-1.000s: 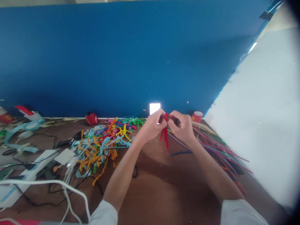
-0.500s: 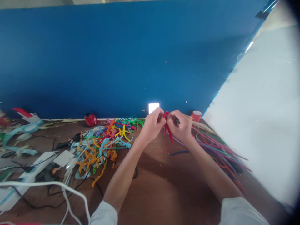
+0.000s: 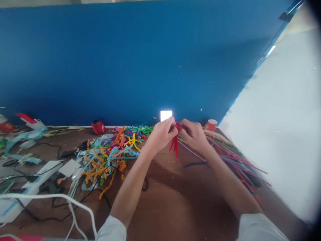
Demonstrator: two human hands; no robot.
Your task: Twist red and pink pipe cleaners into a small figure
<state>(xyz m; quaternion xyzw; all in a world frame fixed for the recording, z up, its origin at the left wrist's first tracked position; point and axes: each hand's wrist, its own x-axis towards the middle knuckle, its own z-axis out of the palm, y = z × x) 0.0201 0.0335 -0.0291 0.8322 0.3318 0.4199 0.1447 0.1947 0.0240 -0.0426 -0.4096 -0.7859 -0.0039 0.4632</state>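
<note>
Between my two hands, a red pipe cleaner piece (image 3: 176, 147) is pinched near its top, with several fuzzy ends dangling below. My left hand (image 3: 164, 132) closes on it from the left, thumb and fingers pressed together. From the other side my right hand (image 3: 192, 132) pinches the same piece. The hands nearly touch, and the fingers hide most of the upper part. Just behind my left hand glows a bright white screen (image 3: 166, 115), leaning by the blue panel.
A tangled heap of shaped pipe cleaners (image 3: 110, 157) lies left of my arms. Straight pipe cleaners (image 3: 240, 160) spread under and beyond my right forearm. A power strip (image 3: 30, 187) with cables sits far left. A red paper cup (image 3: 211, 125) stands by the blue panel (image 3: 125, 60).
The red piece has turned between my fingers; its dangling ends now hang spread and more upright. Both hands keep their pinch, with the right fingers shifted slightly. The view has moved a little.
</note>
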